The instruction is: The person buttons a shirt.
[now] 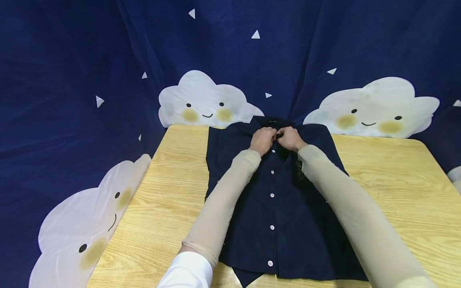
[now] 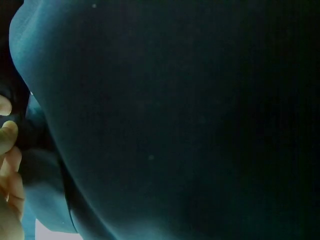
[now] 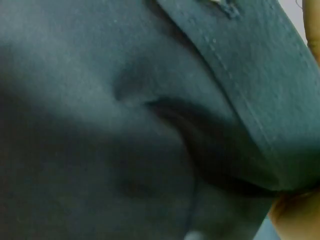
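Note:
A dark navy short-sleeved shirt lies front up, with a row of small white buttons down its middle. Just below the collar, my left hand pinches the front edge of the shirt. Close beside it, my right hand pinches the opposite edge, the fingertips of both nearly meeting. What lies between the fingertips is hidden. Dark cloth fills most of the left wrist view, where curled fingers show at the left edge. The right wrist view shows a stitched flap of cloth beside a finger.
Under the shirt is a light wood-grain table, reaching out on both sides. Behind and left of it hangs a dark blue cloth printed with white clouds and small triangles. A dark pointed cloth tip sticks out below the shirt's hem.

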{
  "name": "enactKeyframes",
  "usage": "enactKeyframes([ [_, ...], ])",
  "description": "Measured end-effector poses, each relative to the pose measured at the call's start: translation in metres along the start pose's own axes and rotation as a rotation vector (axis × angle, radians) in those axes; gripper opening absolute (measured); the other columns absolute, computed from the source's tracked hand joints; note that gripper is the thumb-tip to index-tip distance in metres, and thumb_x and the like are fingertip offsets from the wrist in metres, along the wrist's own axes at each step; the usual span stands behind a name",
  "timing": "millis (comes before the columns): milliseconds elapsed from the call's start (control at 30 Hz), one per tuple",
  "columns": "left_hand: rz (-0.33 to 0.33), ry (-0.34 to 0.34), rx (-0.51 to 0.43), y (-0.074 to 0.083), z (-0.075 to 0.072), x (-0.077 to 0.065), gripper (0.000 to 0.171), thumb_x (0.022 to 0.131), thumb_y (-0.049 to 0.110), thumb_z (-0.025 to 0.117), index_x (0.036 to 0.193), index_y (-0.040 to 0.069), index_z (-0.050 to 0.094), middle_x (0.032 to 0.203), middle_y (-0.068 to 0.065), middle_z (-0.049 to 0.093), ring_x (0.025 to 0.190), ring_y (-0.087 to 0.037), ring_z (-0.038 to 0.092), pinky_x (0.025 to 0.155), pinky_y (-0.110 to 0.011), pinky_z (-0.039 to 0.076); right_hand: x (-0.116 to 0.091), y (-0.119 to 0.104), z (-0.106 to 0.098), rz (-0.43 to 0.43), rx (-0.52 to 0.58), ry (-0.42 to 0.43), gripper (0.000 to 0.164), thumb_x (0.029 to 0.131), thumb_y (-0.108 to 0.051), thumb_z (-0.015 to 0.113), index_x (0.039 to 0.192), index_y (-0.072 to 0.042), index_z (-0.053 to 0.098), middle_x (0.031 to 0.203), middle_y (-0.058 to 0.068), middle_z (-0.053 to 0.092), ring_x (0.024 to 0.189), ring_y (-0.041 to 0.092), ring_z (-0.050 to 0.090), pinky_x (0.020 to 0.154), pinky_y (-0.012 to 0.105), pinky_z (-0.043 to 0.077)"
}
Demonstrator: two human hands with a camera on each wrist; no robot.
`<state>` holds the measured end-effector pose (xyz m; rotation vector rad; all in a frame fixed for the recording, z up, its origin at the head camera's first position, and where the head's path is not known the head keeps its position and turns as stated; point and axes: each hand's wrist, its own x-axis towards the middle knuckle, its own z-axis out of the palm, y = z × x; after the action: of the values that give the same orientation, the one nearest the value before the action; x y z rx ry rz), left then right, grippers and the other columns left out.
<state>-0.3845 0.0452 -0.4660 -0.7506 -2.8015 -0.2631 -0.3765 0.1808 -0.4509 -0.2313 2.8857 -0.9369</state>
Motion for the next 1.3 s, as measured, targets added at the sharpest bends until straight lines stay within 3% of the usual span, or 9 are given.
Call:
enactKeyframes([
  [200,0.005,-0.006,-0.028,0.002,-0.002,0.001,0.006,0.092,0.013,0.061,0.087,0.016,0.059,0.087,0.004,0.061,0.084,-0.014,0.058,0.076,-0.029,0.044,0.001,0.005,0.005,-0.016,-0.032,0.097,0.023,0.083,-0.008,0.067,0.105,-0.001,0.068,0.106,0.019,0.065,0.096,0.037,0.056,0.087,0.048,0.042],
  [333,-0.018,0.008,-0.062,0.001,-0.002,0.001,0.006,0.091,0.012,0.062,0.09,0.016,0.058,0.087,0.003,0.062,0.084,-0.015,0.058,0.076,-0.03,0.044,0.001,0.006,0.007,-0.049,-0.087,0.157,0.013,0.084,-0.015,0.07,0.091,-0.004,0.071,0.092,0.016,0.067,0.085,0.036,0.058,0.079,0.047,0.045],
  [467,-0.064,0.05,-0.099,0.0,-0.004,0.001,0.012,0.089,0.014,0.066,0.099,0.017,0.06,0.091,0.003,0.065,0.085,-0.015,0.06,0.077,-0.03,0.046,0.0,0.005,0.008,-0.092,-0.138,0.198,0.015,0.085,-0.02,0.071,0.085,-0.005,0.071,0.081,0.014,0.066,0.076,0.034,0.058,0.071,0.045,0.045],
  [800,-0.134,0.031,-0.112,-0.002,-0.008,-0.001,0.009,0.091,0.024,0.064,0.098,0.024,0.07,0.099,0.008,0.068,0.088,-0.014,0.058,0.081,-0.028,0.045,-0.002,0.004,0.003,-0.177,-0.198,0.135,0.025,0.09,-0.017,0.066,0.109,-0.002,0.068,0.11,0.017,0.065,0.097,0.037,0.061,0.087,0.049,0.044],
  [1133,-0.149,-0.017,-0.13,-0.002,-0.011,0.001,0.01,0.092,0.028,0.063,0.097,0.021,0.068,0.1,0.006,0.062,0.095,-0.014,0.056,0.085,-0.029,0.044,-0.007,0.003,0.003,-0.188,-0.267,0.133,0.015,0.094,-0.016,0.056,0.1,-0.004,0.063,0.101,0.016,0.062,0.089,0.035,0.059,0.079,0.05,0.046],
  [1300,-0.155,-0.061,-0.188,-0.002,-0.014,0.001,0.008,0.093,0.025,0.063,0.095,0.019,0.067,0.098,0.005,0.063,0.093,-0.013,0.055,0.083,-0.026,0.044,-0.008,0.002,0.003,-0.168,-0.264,0.143,0.011,0.093,-0.013,0.055,0.098,-0.005,0.06,0.097,0.015,0.061,0.083,0.033,0.058,0.074,0.049,0.046],
])
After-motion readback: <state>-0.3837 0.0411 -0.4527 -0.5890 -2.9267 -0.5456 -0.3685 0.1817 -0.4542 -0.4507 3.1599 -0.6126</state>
